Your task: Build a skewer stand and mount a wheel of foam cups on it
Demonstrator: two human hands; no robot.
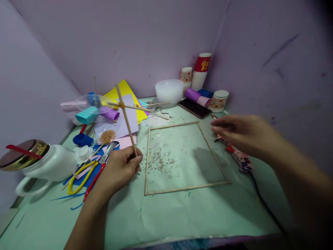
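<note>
My left hand [123,170] is closed around the lower end of a thin wooden stick. That stick belongs to a cross of joined wooden sticks [127,121], with a yellowish lump at the joint, tilted above the table. On the table between my hands lies a square frame of wooden sticks [186,187]. My right hand [239,133], slightly blurred, hovers beyond the frame's right side with its fingers stretched out and nothing visible in them. Under and beside it lies a pink-patterned glue gun [241,159] with a black cord, partly hidden by the hand.
Scissors with yellow and red handles [90,180], coloured paper [130,116] and a white mug [56,163] are at the left. At the back stand a white bowl [169,91], stacked paper cups [199,80] and a phone [195,108]. Wood crumbs [162,161] lie inside the frame.
</note>
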